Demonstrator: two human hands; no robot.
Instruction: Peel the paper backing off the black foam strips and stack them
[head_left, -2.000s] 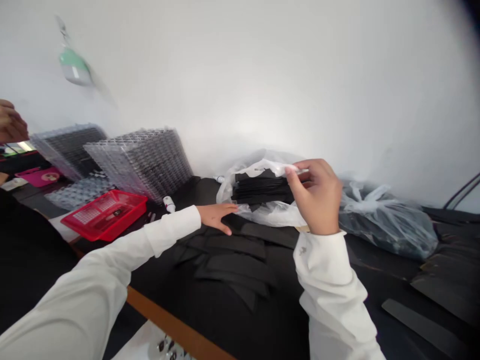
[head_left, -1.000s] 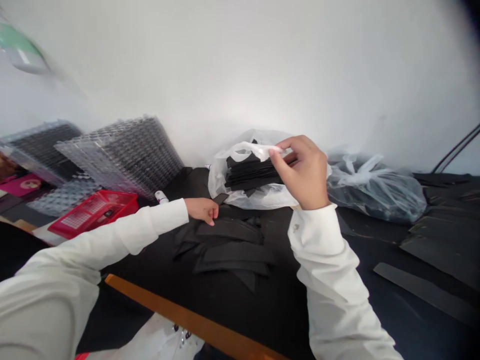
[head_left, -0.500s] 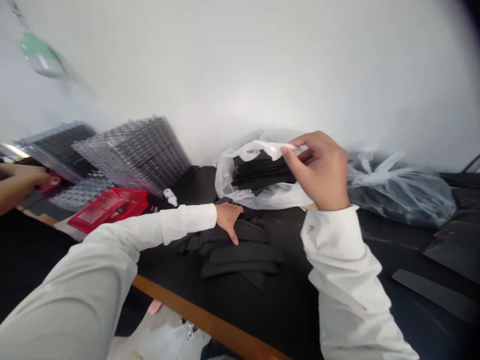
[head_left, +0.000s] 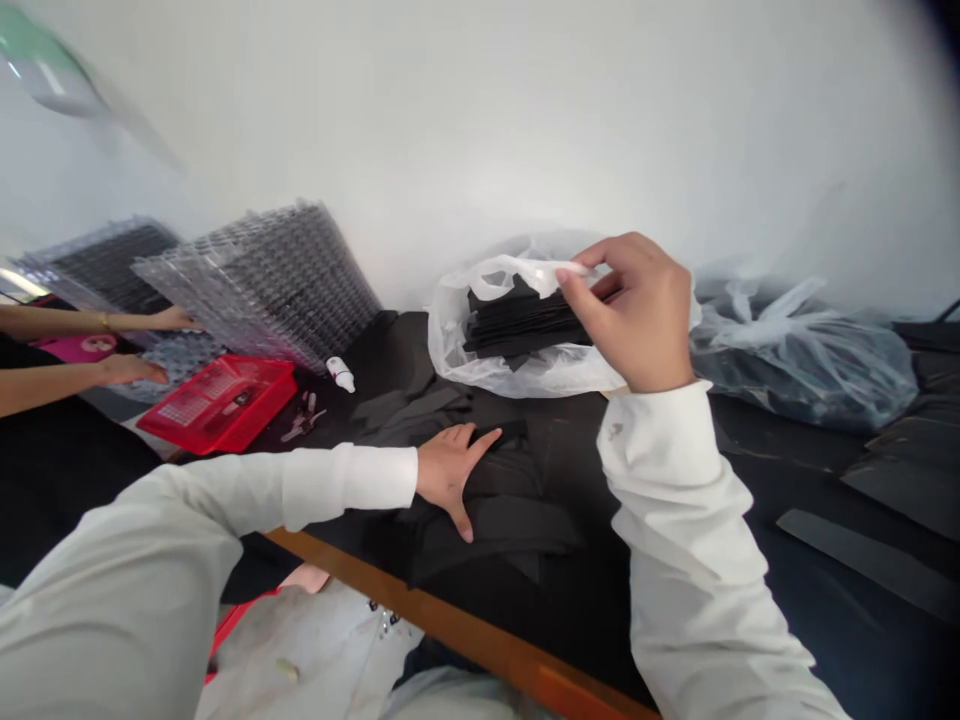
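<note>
Thumb and fingers of my right hand (head_left: 637, 310) pinch the rim of a white plastic bag (head_left: 517, 380) and hold its mouth up. Inside the bag sits a stack of thin black pieces (head_left: 517, 325); their material is hard to make out. My left hand (head_left: 454, 475) rests with spread fingers on loose flat black pieces (head_left: 495, 525) that overlap on the dark table, in front of the bag. The black pieces blend with the black tabletop, so their edges are partly unclear.
A tied clear bag (head_left: 802, 360) stands at the right, near flat dark strips (head_left: 855, 550). Leftward are stacked clear plastic trays (head_left: 277, 280), a red basket (head_left: 225, 405) and a small white bottle (head_left: 340, 374). Another person's hands (head_left: 135, 370) work at far left. The table has a wooden edge (head_left: 420, 610).
My left hand has moved down over the loose black pieces, towards the table's front edge. My right hand keeps its pinch on the bag rim. The other person's second hand has come into view.
</note>
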